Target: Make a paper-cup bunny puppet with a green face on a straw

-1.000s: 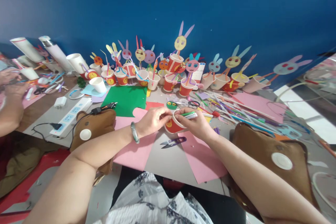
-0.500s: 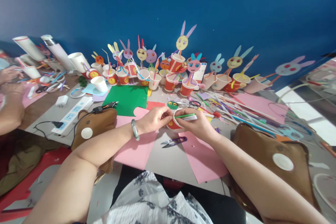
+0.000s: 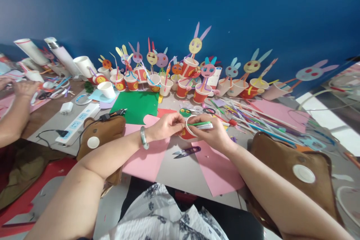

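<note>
In the head view a red and white paper cup (image 3: pixel 186 133) is held between my hands, above the grey tabletop. My left hand (image 3: pixel 168 125) is closed, its fingertips pinching the cup's left side. My right hand (image 3: pixel 214 135) grips the cup from the right, fingers at the rim. Green and white straws (image 3: pixel 204 125) stick out of the cup's mouth across my right fingers; their inner ends are hidden. A round green paper face (image 3: pixel 185 112) lies just behind the cup. Purple-handled thread snips (image 3: pixel 186 152) rest in front of it.
Paper cups with rabbit figures (image 3: pixel 203 93) line the blue wall. Loose straws (image 3: pixel 253 118) spread to the right. Brown pouches (image 3: pixel 292 180) flank my arms. A power strip (image 3: pixel 78 123) and green sheet (image 3: pixel 134 107) are left. Another person's arm (image 3: pixel 17 114) reaches in at far left.
My hands and the cup are almost in the same place, the straws shifted very slightly right. At far left, the other person's forearm and hand have moved to the right.
</note>
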A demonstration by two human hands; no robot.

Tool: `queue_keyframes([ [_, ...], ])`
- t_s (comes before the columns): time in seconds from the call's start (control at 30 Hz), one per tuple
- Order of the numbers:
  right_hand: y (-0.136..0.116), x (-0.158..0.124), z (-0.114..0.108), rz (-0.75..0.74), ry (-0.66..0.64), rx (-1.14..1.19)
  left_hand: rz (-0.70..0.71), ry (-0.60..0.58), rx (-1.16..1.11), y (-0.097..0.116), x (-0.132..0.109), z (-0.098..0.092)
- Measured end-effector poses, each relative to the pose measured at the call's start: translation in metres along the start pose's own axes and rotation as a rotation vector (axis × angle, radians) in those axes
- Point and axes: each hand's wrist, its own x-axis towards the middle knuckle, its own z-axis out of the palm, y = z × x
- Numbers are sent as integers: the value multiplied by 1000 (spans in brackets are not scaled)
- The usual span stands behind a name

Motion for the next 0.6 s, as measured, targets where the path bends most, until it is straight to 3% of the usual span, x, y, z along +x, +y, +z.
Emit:
queue_keyframes([
  [0.23, 0, 2, 0, 27, 34, -25, 39, 15, -37, -1, 1, 1],
  [0.6, 13, -1, 7, 241, 62, 290, 89, 58, 60, 0, 1, -1],
])
